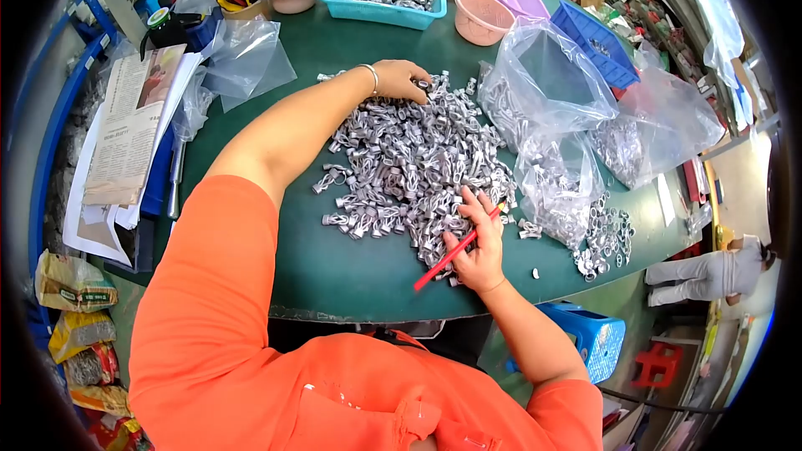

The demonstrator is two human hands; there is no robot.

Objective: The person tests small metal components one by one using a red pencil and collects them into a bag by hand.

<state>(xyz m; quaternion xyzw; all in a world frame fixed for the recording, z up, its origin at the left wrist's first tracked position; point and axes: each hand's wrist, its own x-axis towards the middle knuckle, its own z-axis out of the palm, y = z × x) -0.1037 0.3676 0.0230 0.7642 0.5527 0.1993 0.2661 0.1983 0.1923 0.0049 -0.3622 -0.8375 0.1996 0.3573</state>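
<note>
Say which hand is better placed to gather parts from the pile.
Probably the left hand: it is at the pile with no tool visible, while the right hand holds a red pen-like tool.

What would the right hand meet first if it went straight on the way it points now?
Most likely the heap of metal parts: the right hand, with a red pen-like tool, points into it. Whether it already touches them is unclear from above.

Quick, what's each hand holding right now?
Left hand: curled at the pile; can't tell whether it holds anything.
Right hand: closed around a red stick.
</note>
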